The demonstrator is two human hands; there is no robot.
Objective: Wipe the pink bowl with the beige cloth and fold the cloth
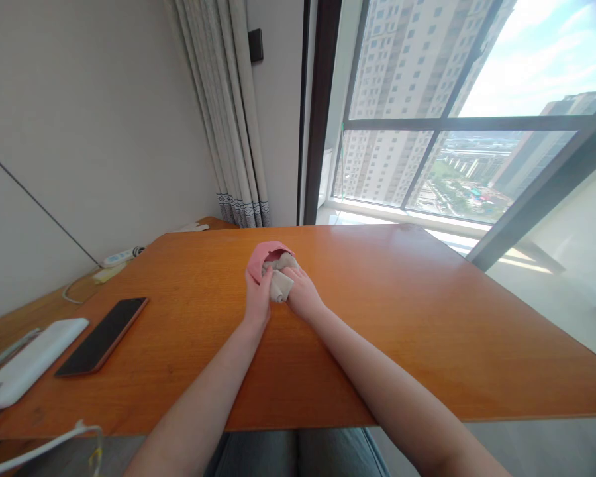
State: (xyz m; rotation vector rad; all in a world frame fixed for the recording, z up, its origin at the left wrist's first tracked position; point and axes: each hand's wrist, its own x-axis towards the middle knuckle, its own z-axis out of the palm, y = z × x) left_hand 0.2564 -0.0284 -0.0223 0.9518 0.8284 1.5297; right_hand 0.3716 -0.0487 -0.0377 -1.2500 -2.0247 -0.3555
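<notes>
My left hand [259, 295] is closed on the near left edge of a pink, rounded, hollow thing [261, 254], perhaps a cap or a bowl; its exact kind I cannot tell. Its opening faces me and to the right. A crumpled, pale beige cloth [281, 286] lies partly inside it, with a folded end hanging out toward me. My right hand [302, 291] grips this cloth at the opening, its fingertips partly hidden in the folds. Both hands are close together over the middle of the orange-brown wooden table [402, 318].
On the table's left side lie a black-screened phone [103, 336] and a white, flat device [32, 361]. A white cable [54, 440] crosses the near left corner. Beyond the left edge is a power strip [122, 256]. A curtain [228, 112] and large windows [442, 124] stand behind.
</notes>
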